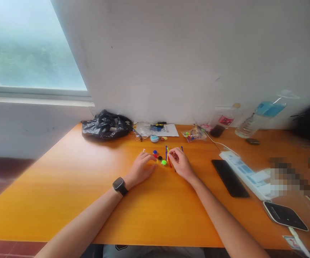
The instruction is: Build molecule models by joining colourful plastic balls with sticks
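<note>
My left hand (141, 167), with a dark watch on its wrist, rests on the wooden table with fingers extended toward a cluster of small round pieces. In that cluster are a blue piece (155, 152), a black piece (160, 158) and a bright green piece (164, 162); red and yellow bits lie among them. My right hand (181, 164) is closed in a pinch beside thin coloured sticks, among them a blue stick (166, 153) and a red stick (170, 163). What its fingertips hold is too small to make out. A white piece (144, 150) shows just beyond my left fingers.
A black plastic bag (105, 125) lies at the back left. Behind my hands are a round tin (154, 138) and a bag of small coloured parts (194, 135). To the right are a black phone (230, 178), a white power strip (242, 172) and a large bottle (259, 114).
</note>
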`<state>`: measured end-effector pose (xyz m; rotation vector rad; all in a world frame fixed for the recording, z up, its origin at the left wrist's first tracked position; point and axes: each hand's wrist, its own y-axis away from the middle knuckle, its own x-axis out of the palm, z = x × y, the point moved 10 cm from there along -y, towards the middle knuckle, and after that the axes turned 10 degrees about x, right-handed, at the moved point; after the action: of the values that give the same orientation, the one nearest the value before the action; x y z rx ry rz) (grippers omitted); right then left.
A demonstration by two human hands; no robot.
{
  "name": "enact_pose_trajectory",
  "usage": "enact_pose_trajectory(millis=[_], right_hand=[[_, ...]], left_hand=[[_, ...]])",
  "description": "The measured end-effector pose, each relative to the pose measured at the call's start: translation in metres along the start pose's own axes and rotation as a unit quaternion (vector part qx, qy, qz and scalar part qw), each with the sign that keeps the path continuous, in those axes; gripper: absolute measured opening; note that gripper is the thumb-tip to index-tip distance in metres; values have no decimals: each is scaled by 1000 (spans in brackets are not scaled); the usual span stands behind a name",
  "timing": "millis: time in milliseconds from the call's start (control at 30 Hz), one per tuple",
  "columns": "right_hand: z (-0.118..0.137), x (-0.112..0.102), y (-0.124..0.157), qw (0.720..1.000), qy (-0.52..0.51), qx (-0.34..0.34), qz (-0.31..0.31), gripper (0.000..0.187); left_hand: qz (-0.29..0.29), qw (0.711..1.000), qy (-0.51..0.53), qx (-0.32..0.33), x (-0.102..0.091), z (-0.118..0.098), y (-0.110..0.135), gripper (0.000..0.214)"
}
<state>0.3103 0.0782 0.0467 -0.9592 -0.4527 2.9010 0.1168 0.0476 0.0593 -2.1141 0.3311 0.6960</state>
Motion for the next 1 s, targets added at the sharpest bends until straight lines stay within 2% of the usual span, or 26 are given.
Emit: enact_pose_trajectory(millis=[100, 267, 433, 600, 733, 900, 1000], right_hand=[[-10, -4, -3, 992, -115, 59, 5, 24], [-7, -2, 0, 943, -295, 134, 73, 21], [1, 2, 4, 903, -386, 159, 101, 29], [-12, 24, 11, 865, -438, 214, 123, 34], [-9, 38, 18, 873, -418, 205, 145, 33], [7, 42, 22, 930, -302, 134, 159, 25], [15, 43, 23, 949, -253, 92, 162, 23]], left_hand=[[-26, 998, 50, -32, -3, 5, 0, 7], [-55, 978, 168, -111, -3, 9, 3, 24], [-41, 955, 251, -155, 12, 11, 7, 33], [-57, 943, 274, -179, 20, 20, 12, 37], [-63, 943, 267, -189, 16, 19, 12, 35], [-60, 939, 278, -193, 12, 13, 9, 35], [-60, 940, 277, -188, 13, 13, 9, 34]])
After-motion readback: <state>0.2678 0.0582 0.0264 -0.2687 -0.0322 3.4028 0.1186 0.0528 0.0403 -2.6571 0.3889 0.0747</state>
